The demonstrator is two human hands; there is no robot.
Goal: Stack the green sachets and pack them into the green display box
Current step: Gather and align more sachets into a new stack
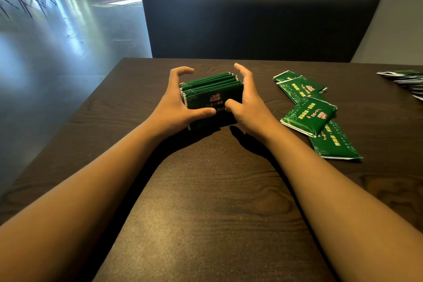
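A bundle of several green sachets (212,91) stands on edge on the dark wooden table (206,190), pressed together between both hands. My left hand (177,103) cups its left end, thumb across the front. My right hand (247,103) cups the right end, thumb on the front face. Several loose green sachets (309,114) lie flat to the right, overlapping one another. No green display box is recognisable in view.
A dark upholstered bench back (258,20) stands behind the table's far edge. More sachets (407,80) lie at the far right edge of the frame. The table's left edge drops to a shiny grey floor (57,48).
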